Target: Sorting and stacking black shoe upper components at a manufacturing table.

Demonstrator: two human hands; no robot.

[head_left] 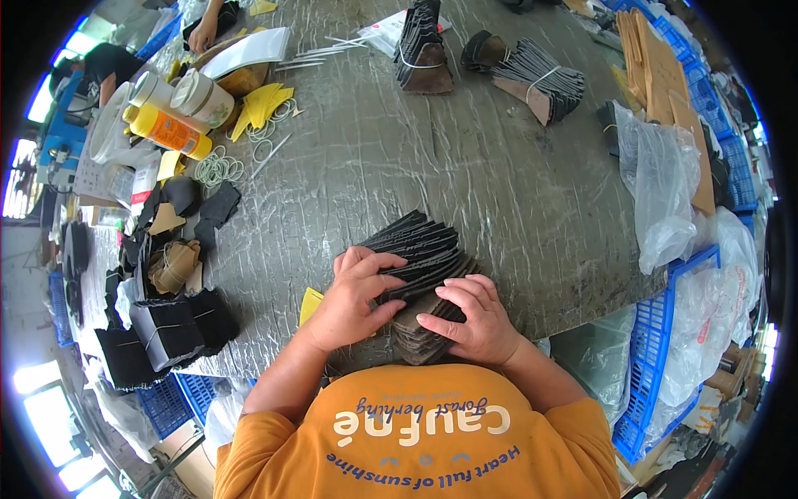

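A fanned stack of dark leather pieces (420,266) lies at the lower centre of the frame on the grey wrinkled table (465,158). The left hand (353,295) presses down on it with fingers spread; the right hand (470,320) curls its fingers over the stack's near edge. Rubber-banded bundles (166,328) sit lower left, and an orange bottle (170,131) upper left.

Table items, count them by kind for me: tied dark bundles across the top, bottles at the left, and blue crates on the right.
Tied dark bundles: 2
Bottles: 2
Blue crates: 1 I can clearly separate
Total: 5
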